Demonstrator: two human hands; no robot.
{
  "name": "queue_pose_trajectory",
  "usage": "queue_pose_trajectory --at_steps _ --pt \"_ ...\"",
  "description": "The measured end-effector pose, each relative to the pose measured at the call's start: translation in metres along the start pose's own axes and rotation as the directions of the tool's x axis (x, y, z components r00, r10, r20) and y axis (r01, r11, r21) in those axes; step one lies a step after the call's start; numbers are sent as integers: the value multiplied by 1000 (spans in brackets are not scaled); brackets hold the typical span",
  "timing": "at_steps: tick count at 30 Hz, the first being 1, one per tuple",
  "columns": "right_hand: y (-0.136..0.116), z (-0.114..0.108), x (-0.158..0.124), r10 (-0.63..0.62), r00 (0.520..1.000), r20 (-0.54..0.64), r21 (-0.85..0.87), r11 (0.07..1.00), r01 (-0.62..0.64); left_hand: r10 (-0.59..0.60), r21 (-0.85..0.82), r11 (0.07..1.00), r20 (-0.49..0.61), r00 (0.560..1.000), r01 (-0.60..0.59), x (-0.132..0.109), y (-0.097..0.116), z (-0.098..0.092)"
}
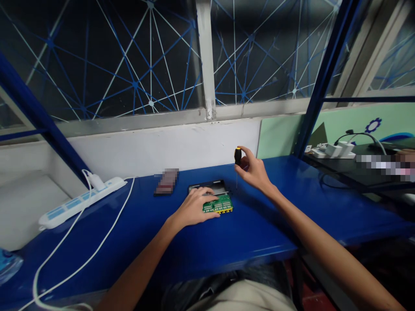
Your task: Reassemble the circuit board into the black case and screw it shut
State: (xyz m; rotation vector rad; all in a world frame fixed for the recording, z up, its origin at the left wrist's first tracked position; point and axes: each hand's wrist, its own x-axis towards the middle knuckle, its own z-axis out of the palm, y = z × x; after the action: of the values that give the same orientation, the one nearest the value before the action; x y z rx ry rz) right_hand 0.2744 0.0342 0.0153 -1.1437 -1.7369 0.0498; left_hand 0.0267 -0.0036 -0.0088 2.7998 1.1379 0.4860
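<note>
A green circuit board [224,202] with yellow parts along its near edge lies on the blue table in front of me. My left hand [193,208] grips its left side, with the fingers over the top and the thumb along the near edge. Just behind the board is an open black case [219,185], partly covered by my fingers. To the right, my right hand [254,172] pinches a screwdriver [238,156] by its black and yellow handle. The thin shaft points straight down beside the case's right end; whether its tip touches anything is too small to tell.
A phone-like flat object [167,182], blurred out, lies at the back left. On the left is a white power strip [84,203] with a white cable [106,250] looping over the blue table [259,242]. Another power strip [333,150] stands on a black surface at right.
</note>
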Motion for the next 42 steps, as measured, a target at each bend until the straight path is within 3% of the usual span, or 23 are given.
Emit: queue_pose_trajectory --at_steps 7,26,34,42 --pt "11 4 2 56 993 103 -121 992 -43 9 2 1000 -4 1000 -9 -1 -1 1" --pt "20 13 -1 73 983 166 -166 985 -45 22 -4 1000 -11 1000 -22 -2 -4 4" --pt "12 7 1 92 988 128 -30 996 -89 15 -24 1000 -24 1000 -16 -2 -2 4" --pt "-3 7 -3 82 990 118 241 964 -109 16 -91 996 -71 997 -22 0 -2 4"
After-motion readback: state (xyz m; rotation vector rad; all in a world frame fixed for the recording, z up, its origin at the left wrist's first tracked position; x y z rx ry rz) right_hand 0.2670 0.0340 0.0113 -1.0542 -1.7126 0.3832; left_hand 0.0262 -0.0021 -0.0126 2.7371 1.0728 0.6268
